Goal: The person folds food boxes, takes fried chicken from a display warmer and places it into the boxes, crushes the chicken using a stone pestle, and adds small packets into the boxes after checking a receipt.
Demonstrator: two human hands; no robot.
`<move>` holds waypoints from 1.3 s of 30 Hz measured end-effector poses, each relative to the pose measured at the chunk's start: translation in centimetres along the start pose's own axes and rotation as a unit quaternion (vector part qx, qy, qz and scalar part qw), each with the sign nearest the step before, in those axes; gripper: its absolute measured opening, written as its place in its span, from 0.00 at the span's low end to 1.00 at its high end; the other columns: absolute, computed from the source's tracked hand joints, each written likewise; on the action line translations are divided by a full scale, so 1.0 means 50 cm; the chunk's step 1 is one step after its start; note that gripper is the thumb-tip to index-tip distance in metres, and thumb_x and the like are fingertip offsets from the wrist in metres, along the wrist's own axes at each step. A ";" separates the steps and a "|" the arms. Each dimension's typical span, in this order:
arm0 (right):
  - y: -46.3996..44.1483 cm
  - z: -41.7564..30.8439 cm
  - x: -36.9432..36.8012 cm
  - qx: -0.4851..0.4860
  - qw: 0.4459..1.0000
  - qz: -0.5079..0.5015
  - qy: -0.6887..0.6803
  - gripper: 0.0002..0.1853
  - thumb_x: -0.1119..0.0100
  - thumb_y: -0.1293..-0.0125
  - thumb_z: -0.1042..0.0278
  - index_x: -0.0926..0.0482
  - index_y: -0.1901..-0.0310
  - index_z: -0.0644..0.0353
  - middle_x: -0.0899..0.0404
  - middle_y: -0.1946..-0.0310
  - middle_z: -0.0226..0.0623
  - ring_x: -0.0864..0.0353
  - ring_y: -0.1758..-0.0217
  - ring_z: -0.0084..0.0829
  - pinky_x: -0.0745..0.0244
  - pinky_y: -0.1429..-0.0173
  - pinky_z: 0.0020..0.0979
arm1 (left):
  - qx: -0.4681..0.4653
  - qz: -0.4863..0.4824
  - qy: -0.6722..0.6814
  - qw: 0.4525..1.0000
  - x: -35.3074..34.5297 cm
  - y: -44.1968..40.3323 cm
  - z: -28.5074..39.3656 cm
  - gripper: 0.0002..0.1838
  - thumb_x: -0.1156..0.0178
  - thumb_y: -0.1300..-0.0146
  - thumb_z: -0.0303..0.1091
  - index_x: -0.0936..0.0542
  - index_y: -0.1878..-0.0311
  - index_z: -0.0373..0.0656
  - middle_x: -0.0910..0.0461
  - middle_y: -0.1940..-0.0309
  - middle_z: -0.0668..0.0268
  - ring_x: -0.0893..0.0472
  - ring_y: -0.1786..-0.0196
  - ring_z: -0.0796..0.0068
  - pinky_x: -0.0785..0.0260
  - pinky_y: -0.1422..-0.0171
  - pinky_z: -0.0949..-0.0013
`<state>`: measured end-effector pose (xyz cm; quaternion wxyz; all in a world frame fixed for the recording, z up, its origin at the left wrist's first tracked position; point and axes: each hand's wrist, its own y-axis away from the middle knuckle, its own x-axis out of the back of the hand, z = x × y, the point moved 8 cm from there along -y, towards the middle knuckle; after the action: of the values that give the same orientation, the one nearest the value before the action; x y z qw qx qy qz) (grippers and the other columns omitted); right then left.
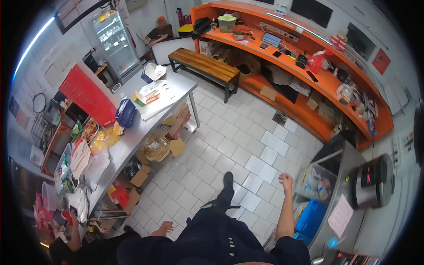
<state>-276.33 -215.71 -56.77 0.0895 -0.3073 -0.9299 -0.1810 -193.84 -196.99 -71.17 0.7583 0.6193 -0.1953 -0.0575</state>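
Observation:
My left hand [165, 228] hangs low beside my dark clothing, over the tiled floor. Its fingers are loosely bent and apart, with nothing visible in them. Out to the right, my right hand [286, 181] is held above the floor, its fingers loosely curled and no object showing in it. Nearest to that hand is a clear plastic bin [316, 182] with bagged items, on a shelf under the steel counter. One dark shoe [228, 180] of mine is forward on the tiles.
A steel table [182, 85] with cartons and bags stands left; a co-worker's hand [73, 219] is at its near end. Ahead are a wooden bench [205, 64] and an orange counter [282, 53]. A seated person [160, 32] is behind. A cooker [373, 181] stands right.

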 end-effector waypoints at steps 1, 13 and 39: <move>-0.053 -0.059 -0.039 -0.003 1.000 -0.008 0.000 0.17 0.48 0.23 0.53 0.17 0.60 0.58 0.15 0.67 0.34 0.16 0.64 0.25 0.21 0.63 0.29 | -0.006 -0.039 0.008 0.999 -0.009 -0.004 0.036 0.22 0.41 0.34 0.54 0.21 0.47 0.49 0.16 0.58 0.60 0.17 0.62 0.63 0.27 0.58 0.54; -0.318 -0.067 -0.511 -0.438 0.863 -0.249 -0.042 0.32 0.44 0.29 0.39 0.24 0.36 0.60 0.20 0.40 0.45 0.21 0.40 0.41 0.28 0.34 0.44 | -0.384 -0.144 0.139 0.902 -0.189 0.104 1.669 0.31 0.54 0.22 0.59 0.30 0.30 0.45 0.20 0.42 0.58 0.20 0.40 0.67 0.28 0.36 0.57; -1.929 -0.974 -1.907 -0.045 0.941 -0.320 0.099 0.09 0.47 0.23 0.60 0.21 0.49 0.49 0.16 0.60 0.32 0.15 0.61 0.26 0.21 0.65 0.32 | -0.400 0.067 0.095 0.909 0.428 -0.171 2.635 0.28 0.45 0.26 0.56 0.22 0.38 0.41 0.16 0.46 0.51 0.19 0.38 0.55 0.30 0.33 0.58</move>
<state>-256.10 -358.12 -65.68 0.1050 0.0220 -0.9564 -0.2715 -221.32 -326.77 -53.94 0.9595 0.2525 -0.1233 -0.0207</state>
